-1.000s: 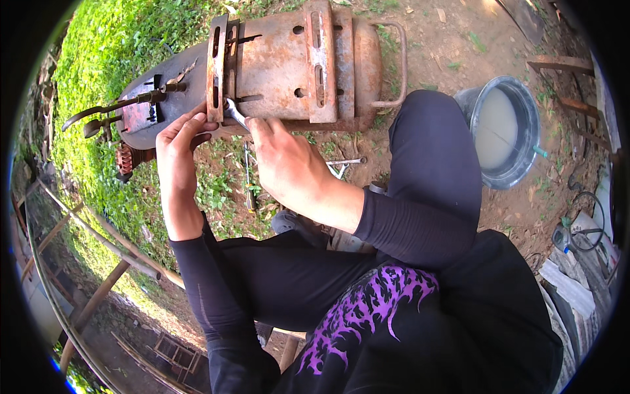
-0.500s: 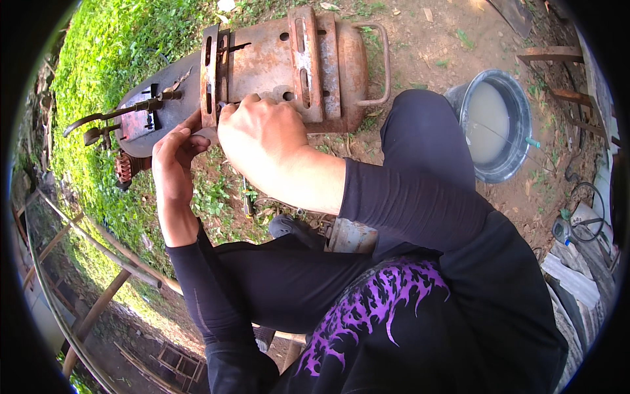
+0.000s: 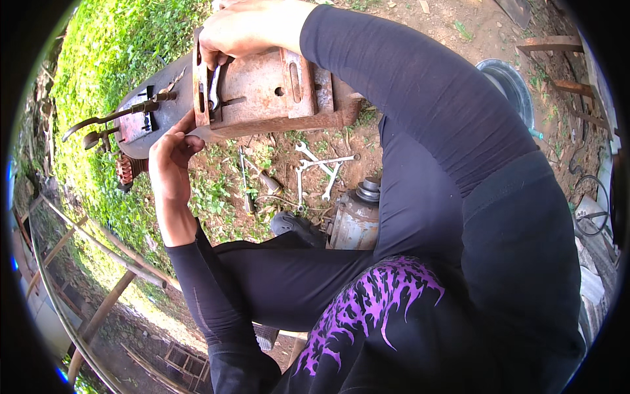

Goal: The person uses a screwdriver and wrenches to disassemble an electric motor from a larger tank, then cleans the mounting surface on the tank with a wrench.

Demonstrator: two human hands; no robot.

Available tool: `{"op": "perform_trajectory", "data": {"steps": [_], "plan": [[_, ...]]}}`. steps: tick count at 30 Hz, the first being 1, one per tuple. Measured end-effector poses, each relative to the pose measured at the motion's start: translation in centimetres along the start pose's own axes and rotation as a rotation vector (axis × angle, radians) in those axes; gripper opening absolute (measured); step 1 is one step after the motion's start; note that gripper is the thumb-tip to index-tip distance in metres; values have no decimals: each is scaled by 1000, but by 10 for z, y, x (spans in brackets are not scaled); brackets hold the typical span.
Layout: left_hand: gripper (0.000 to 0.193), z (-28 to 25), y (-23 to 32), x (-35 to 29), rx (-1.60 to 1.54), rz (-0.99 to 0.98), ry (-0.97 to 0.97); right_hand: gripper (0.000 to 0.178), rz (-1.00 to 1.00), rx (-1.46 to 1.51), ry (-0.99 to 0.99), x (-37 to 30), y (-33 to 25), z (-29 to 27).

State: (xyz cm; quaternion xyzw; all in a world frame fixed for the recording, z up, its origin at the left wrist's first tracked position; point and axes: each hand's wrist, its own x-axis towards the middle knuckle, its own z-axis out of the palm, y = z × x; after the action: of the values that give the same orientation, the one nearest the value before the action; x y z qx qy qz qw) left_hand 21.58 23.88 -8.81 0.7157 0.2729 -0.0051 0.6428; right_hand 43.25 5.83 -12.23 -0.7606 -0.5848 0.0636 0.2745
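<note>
A rusty metal cylinder (image 3: 252, 82) with slots and holes lies crosswise ahead of me, joined at its left to a dark rounded body (image 3: 167, 75). An upright slotted bracket (image 3: 201, 85) stands near the joint. My right hand (image 3: 246, 29) reaches over to the far side, its fingers closed on a shiny wrench (image 3: 214, 85) that lies along the bracket's right face. At the bracket's near lower end is my left hand (image 3: 172, 157), thumb and fingers drawn together. Whatever they pinch there is hidden.
Several wrenches (image 3: 321, 161) and screwdrivers (image 3: 248, 200) lie on the ground below the cylinder. A grey metal canister-like part (image 3: 354, 220) stands between my legs. Behind my right arm is a dark bucket (image 3: 515, 88), partly hidden. Bent levers (image 3: 98, 119) stick out at left.
My right hand has moved from the bracket's near side to its far side, bringing the wrench into sight. The cylinder's slot and hole have shifted toward me. My left hand has barely moved.
</note>
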Motion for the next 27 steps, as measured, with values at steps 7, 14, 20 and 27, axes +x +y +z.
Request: {"op": "perform_trajectory", "data": {"steps": [7,14,20,27], "plan": [[49,-5,-3,-1,15,14,23,14,157,-166,158,-27,-41,-18],[51,-4,-2,2,5,-21,-7,11,347,550,160,-119,-120,-6],[50,-5,-3,2,-2,-32,-13,13,780,970,177,-103,-142,75],[48,0,1,2,-11,-9,-4,13,798,1121,178,-74,-147,95]]}}
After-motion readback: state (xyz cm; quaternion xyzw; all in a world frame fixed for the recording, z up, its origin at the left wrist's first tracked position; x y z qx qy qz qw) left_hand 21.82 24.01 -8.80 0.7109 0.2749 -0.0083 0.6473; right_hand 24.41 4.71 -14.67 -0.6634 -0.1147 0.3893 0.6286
